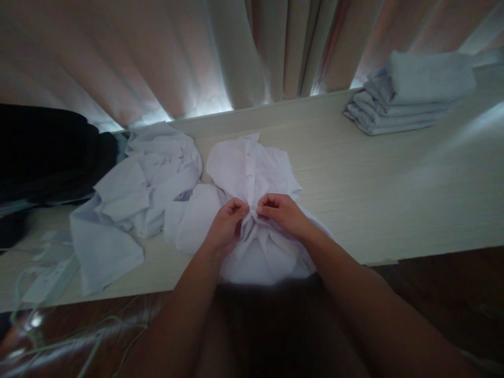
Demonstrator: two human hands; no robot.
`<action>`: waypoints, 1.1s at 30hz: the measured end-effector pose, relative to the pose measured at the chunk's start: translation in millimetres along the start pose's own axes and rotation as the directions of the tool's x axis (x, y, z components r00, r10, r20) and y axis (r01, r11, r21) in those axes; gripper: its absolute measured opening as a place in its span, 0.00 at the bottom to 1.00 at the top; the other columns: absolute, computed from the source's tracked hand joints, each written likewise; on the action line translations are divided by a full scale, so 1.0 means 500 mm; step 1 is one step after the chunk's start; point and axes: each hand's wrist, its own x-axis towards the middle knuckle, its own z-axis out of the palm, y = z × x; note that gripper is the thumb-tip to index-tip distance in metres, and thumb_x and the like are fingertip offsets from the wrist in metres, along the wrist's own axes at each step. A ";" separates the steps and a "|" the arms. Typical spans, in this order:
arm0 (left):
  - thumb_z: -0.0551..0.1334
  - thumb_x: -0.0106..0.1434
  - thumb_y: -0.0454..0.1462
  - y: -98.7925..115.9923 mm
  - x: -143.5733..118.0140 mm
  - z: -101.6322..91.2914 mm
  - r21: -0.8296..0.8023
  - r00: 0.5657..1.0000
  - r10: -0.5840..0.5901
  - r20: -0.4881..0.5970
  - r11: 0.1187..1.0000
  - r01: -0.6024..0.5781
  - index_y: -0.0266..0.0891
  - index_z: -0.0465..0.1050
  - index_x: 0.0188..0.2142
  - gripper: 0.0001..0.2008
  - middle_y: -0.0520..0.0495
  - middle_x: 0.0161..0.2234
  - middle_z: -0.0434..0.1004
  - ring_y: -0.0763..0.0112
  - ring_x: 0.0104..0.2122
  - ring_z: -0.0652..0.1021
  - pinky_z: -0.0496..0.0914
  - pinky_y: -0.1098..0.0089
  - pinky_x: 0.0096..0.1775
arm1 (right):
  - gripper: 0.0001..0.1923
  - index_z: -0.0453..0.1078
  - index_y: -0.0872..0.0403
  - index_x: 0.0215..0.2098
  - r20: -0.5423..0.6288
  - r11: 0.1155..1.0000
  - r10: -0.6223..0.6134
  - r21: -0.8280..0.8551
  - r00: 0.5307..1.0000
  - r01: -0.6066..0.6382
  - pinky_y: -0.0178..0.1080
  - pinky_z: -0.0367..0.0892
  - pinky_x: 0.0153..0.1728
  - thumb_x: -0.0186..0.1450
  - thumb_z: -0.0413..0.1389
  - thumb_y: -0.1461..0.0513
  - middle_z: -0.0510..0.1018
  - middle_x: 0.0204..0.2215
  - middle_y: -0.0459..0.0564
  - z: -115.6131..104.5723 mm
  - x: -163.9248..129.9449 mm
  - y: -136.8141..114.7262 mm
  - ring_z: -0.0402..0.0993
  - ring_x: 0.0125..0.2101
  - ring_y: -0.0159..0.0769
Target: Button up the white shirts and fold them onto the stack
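A white button-up shirt (268,257) lies on the pale tabletop in front of me, its buttoned strip running up the middle. Both hands pinch that strip at one small button. My left hand (232,218) is closed on the cloth at the button's left side. From the right, my right hand (281,210) grips the cloth with thumb and forefinger. Folds gather below the fingers, and the shirt's lower part reaches the table's near edge. A sleeve spreads to the left, close to a heap of crumpled white clothes (157,173).
Folded white garments (417,100) are stacked at the back right of the table (354,189). A black bag or cloth pile (47,152) sits at the far left. A white power strip (51,278) with cables lies at the left front. Curtains (244,52) hang behind.
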 end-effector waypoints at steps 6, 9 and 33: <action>0.69 0.54 0.36 0.019 0.008 -0.020 -0.003 0.990 0.096 -0.103 0.995 -0.097 0.41 0.68 0.27 0.09 0.53 0.26 0.69 0.73 0.28 0.71 0.69 0.73 0.33 | 0.06 0.68 0.54 0.24 -0.122 0.999 0.026 -0.036 0.992 -0.030 0.36 0.59 0.30 0.58 0.55 0.61 0.71 0.23 0.44 -0.021 0.000 -0.001 0.65 0.27 0.33; 0.68 0.56 0.36 0.037 0.006 -0.027 0.060 0.980 0.143 -0.138 0.989 -0.135 0.42 0.67 0.26 0.10 0.51 0.26 0.69 0.70 0.29 0.72 0.70 0.71 0.33 | 0.07 0.69 0.53 0.30 -0.128 0.998 -0.046 -0.059 0.991 0.038 0.36 0.62 0.35 0.62 0.56 0.58 0.74 0.28 0.45 -0.026 -0.002 -0.001 0.68 0.31 0.34; 0.63 0.61 0.43 0.030 0.005 -0.040 0.669 0.986 0.161 0.035 0.729 -0.143 0.41 0.75 0.33 0.08 0.51 0.25 0.75 0.70 0.25 0.73 0.66 0.71 0.29 | 0.07 0.67 0.52 0.29 -0.225 0.737 -0.141 -0.675 0.964 -0.050 0.36 0.57 0.32 0.66 0.54 0.62 0.75 0.26 0.46 -0.042 -0.004 -0.011 0.67 0.29 0.34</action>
